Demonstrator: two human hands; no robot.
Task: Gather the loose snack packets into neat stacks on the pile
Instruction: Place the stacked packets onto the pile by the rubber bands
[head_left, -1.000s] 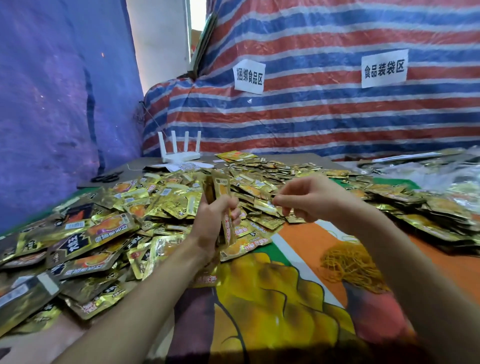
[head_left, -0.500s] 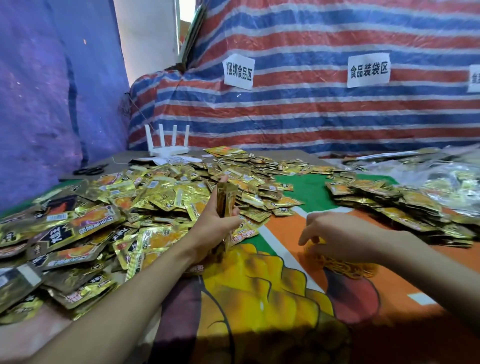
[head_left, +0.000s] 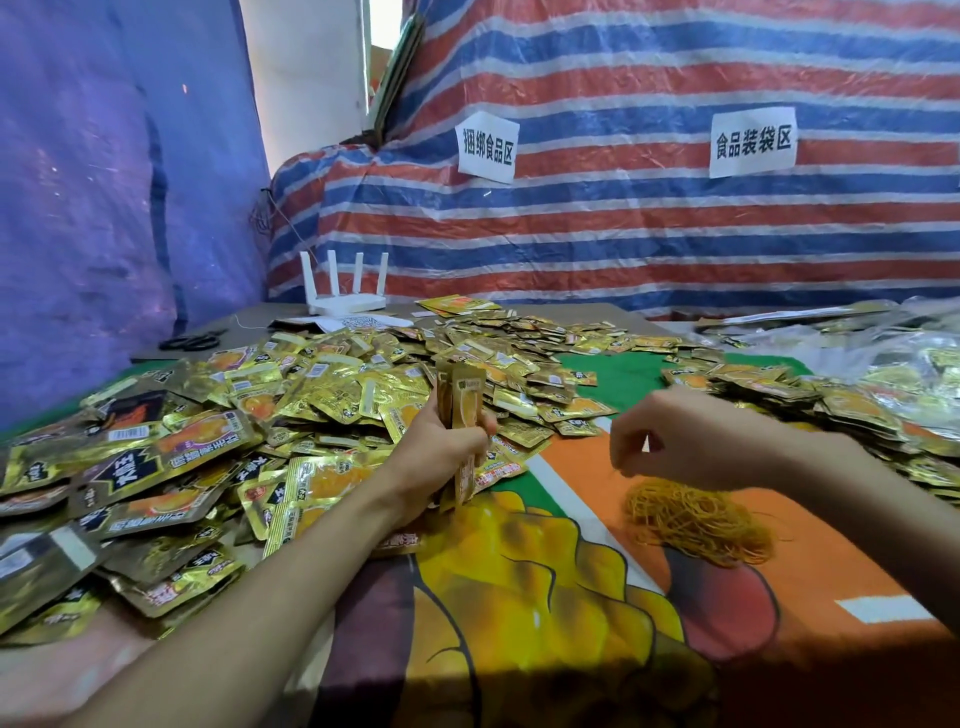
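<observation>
— Snack packets (head_left: 311, 395) are seen heaped loose across the left and far side of the counter (head_left: 597, 467). How are they judged to handle?
— Light, thin and flexible, it is judged, with glossy foil faces that would slide over one another. A small stack (head_left: 460, 415) is held upright on edge near the middle. It is gripped round its lower half by the left hand (head_left: 441, 452), whose fingers are curled tight about it.
— Where should such a stack be taken?
— Across the flat faces, with squeeze applied from both sides, so that the slippery packets are kept squared. A hold at one corner would probably let them fan out.
— And the right hand (head_left: 691, 441)?
— It is poised just above a heap of yellow rubber bands (head_left: 696, 519), its fingers loosely curled, thumb near forefinger. Whether a band is pinched cannot be told.
— What else is laid out in this head view?
— A right-hand pile (head_left: 805, 400) of more packets is spread along the right side, with clear plastic bags (head_left: 909, 338) beyond it. At the far left a white router (head_left: 345, 296) and black scissors (head_left: 189, 341) are set, well apart from the hands. A striped tarpaulin (head_left: 623, 234) bearing two paper signs (head_left: 752, 141) is hung behind.
— Is anything in the way?
— Nothing is seen between the hands. The loose heap is crowded right up against the left hand, so packets could be knocked or dragged when the stack is moved.
</observation>
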